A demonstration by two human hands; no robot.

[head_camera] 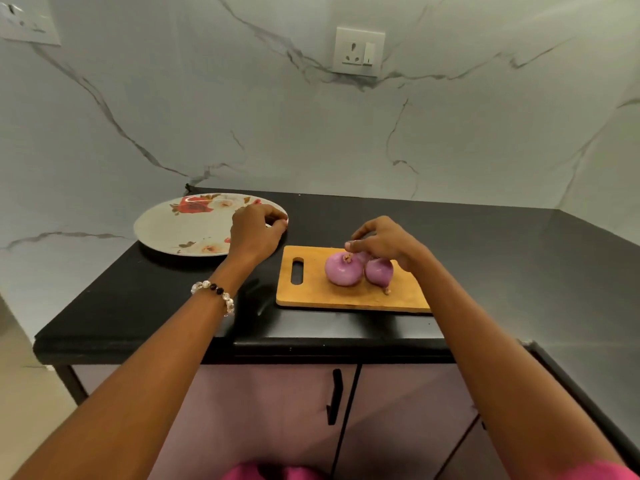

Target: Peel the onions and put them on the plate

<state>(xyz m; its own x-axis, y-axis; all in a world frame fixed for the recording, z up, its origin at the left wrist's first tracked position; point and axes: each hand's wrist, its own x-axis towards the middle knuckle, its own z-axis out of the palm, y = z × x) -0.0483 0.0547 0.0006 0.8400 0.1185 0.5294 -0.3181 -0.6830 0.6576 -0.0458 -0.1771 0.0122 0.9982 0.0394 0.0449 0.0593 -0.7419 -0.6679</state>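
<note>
1. Wall socket (29, 24), white, upper left on the marbled wall (242, 116), partly cut off by the edge of view.
2. Plate (180, 226), round, pale with red flower print, lying flat on the black bench (138, 299) toward its back left corner. Nothing lies on the part of it I can see.
3. My left hand (254, 233), reaching over the plate's right edge. My fingers (277, 225) are curled at the rim; whether they pinch the rim or only touch it I cannot tell.
4. Bead bracelet (214, 292), clear and dark beads, on my left wrist.
5. Cutting board (349, 292), wooden, with a slot handle at its left end, flat on the bench just right of the plate and apart from it.
6. Left onion (341, 271), purple and glossy, sitting on the board with its dry tuft up.
7. Right onion (379, 271), purple, on the board, touching the left onion. A third rounded purple shape shows behind the pair, under my hand; too hidden to identify.
8. Small brown scrap (387, 291) on the board just in front of the right onion.
9. My right hand (384, 242), held above the onions, fingers bent downward with the tips gathered at the tuft of the left onion, pinching it as far as I can see.
10. Second wall socket (358, 51), white with a switch, on the wall above the board.
11. Cupboard doors (277, 410) below the bench, mauve, with a black handle (334, 398).
</note>
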